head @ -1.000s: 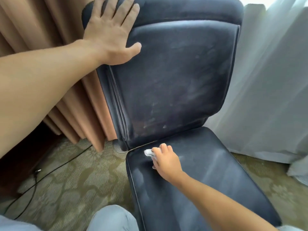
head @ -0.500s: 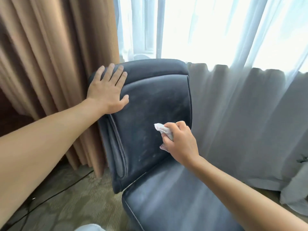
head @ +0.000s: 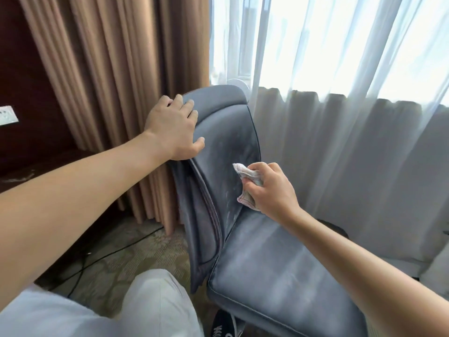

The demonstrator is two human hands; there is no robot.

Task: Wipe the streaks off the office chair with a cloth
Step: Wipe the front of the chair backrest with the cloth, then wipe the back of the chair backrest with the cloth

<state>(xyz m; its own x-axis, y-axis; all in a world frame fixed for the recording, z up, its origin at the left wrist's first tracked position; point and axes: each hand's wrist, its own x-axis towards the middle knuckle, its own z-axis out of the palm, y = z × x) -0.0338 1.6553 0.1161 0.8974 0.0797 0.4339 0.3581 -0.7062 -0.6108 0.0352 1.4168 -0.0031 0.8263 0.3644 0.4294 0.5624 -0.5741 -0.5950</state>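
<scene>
Curtains [head: 109, 76] hang close behind the office chair [head: 233, 152] — its backrest shows pale streaks. Left hand [head: 173, 128] lies flat-fingered on the top corner, likely steadying it, while right hand [head: 269, 188] clutches the bunched cloth [head: 245, 175] just before the backrest — poised to wipe.

Smooth leather-like chair [head: 243, 147] (dull sheen), soft cloth [head: 245, 176].

The black shoe [head: 224, 325] by the chair's bottom edge has white letters on it, but they are too blurry to read
</scene>
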